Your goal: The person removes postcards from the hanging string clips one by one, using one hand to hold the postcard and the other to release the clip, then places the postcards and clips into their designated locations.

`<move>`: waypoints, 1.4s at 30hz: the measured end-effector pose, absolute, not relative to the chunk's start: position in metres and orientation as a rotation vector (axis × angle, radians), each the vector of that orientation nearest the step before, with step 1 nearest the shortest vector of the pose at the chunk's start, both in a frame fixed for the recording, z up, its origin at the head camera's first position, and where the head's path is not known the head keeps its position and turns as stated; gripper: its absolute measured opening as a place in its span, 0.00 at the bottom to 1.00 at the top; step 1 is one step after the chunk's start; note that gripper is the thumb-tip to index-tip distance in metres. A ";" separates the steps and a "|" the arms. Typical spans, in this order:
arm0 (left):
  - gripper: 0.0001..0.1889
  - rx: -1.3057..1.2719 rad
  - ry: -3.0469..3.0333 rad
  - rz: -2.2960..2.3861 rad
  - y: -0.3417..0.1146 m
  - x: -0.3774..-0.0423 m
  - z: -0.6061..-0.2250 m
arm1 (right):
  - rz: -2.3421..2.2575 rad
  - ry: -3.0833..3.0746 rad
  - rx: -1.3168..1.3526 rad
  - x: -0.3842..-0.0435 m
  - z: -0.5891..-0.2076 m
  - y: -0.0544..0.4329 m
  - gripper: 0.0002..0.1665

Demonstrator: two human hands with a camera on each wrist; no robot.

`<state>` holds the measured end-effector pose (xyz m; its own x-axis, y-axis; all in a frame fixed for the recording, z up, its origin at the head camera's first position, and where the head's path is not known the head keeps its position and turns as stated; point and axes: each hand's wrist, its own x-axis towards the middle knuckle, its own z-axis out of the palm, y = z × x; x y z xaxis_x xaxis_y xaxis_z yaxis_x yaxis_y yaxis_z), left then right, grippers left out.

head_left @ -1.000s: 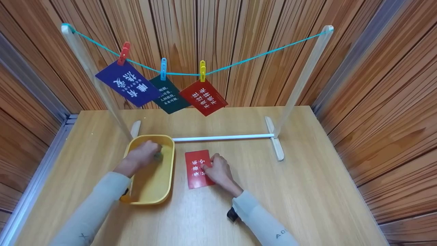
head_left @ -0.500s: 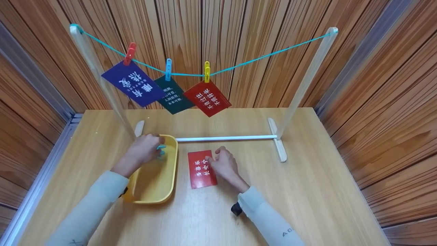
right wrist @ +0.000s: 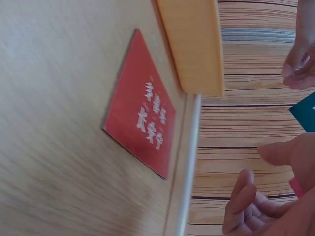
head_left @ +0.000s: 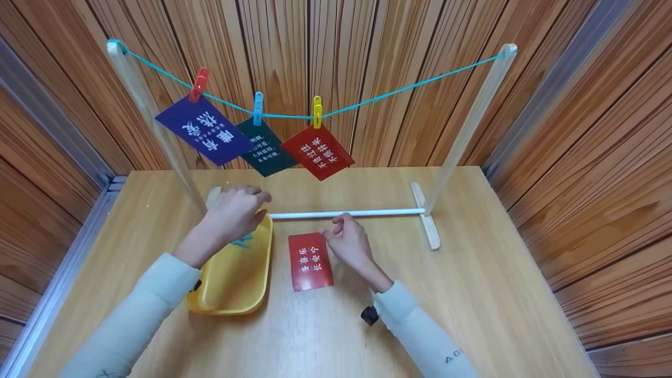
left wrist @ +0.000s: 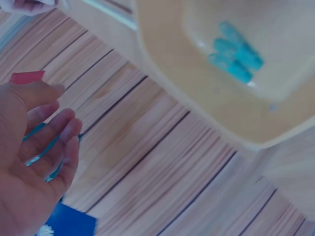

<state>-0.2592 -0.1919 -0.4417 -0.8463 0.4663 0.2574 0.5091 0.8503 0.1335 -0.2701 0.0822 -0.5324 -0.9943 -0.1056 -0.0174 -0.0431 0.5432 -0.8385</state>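
Because the glossy red rectangular card (head_left: 311,262) lies flat on the light wood-grain table (head_left: 472,273) just to the left of the right hand (head_left: 350,241), that hand is the nearer of the two. The card's long axis runs roughly away from the person, toward the slim white rod (head_left: 357,213), so one long side faces the right hand, whose thumb points toward the far right corner. In the right wrist view, the thumb and fingers are apart from the card; they are loosely bent, with no object showing between them. Across the card, the left hand (head_left: 236,212) is over the far end of the yellow plastic tray (head_left: 231,283), its fingers relaxed, slightly curved and holding nothing visible. Three light-blue plastic clothespins (left wrist: 238,53) lie side by side in that end of the tray. Apart from the tray, between it and the right hand, the card rests face up, with two lines of white characters turned sideways to the person and a pale sheen toward its near edge.
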 end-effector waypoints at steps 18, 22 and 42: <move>0.20 -0.814 -2.549 -0.227 -0.160 -0.266 -0.372 | -1.693 2.748 -0.293 -0.282 -0.490 0.097 0.25; 0.20 -0.828 -2.482 -0.225 -0.151 -0.269 -0.360 | -1.742 2.770 -0.419 -0.284 -0.481 0.098 0.25; 0.39 -0.795 -2.607 -0.241 -0.133 -0.293 -0.305 | -1.724 3.037 -0.622 -0.312 -0.443 0.095 0.37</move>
